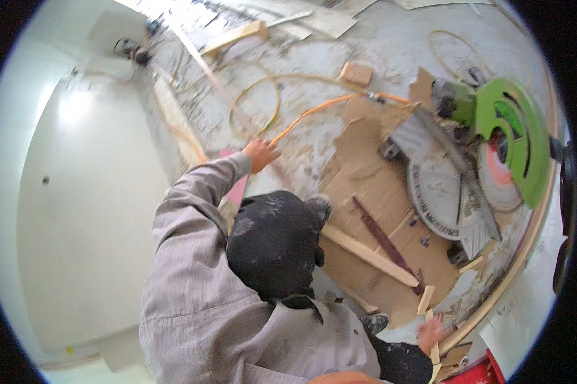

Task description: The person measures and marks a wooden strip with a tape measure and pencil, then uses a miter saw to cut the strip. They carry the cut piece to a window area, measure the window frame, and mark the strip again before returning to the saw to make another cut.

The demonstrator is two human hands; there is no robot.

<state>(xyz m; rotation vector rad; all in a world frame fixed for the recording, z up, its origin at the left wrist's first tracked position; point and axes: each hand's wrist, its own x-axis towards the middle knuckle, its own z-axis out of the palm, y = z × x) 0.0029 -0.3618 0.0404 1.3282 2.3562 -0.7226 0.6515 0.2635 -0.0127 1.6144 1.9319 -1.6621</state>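
My left hand (261,155) reaches forward with its fingers curled. It appears closed on a long, thin wood strip (202,63) that runs away toward the far left and is smeared by motion. Beside this hand, an orange cord (307,115) lies on the floor, and a pink flat piece (237,191) shows under the wrist. Low on the right, my right hand (431,334) is blurred next to narrow wood pieces (426,299). Whether it grips one of them I cannot tell. My bent knee (272,246) in black trousers lies between the hands.
A green miter saw (512,137) stands at right on cardboard (359,166). A wood batten (371,255) and a dark reddish strip (387,240) lie before it. A yellow hose (279,96), a wood block (357,73) and boards (237,37) lie beyond. A pale panel (93,211) stands left.
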